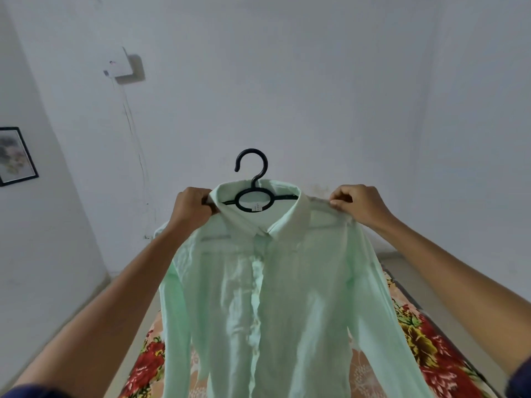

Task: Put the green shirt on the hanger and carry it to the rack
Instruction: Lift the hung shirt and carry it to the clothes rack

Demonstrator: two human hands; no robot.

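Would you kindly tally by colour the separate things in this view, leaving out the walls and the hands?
Green: 1, the shirt
Black: 2, the hanger and the picture frame
White: 1, the wall box
Floral red: 1, the bedsheet
Total: 5

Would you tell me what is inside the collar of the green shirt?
The black hanger: its hook and oval neck show inside the collar of the green shirt. Its arms are mostly covered, faint under the fabric. The left hand and right hand grip the shoulders.
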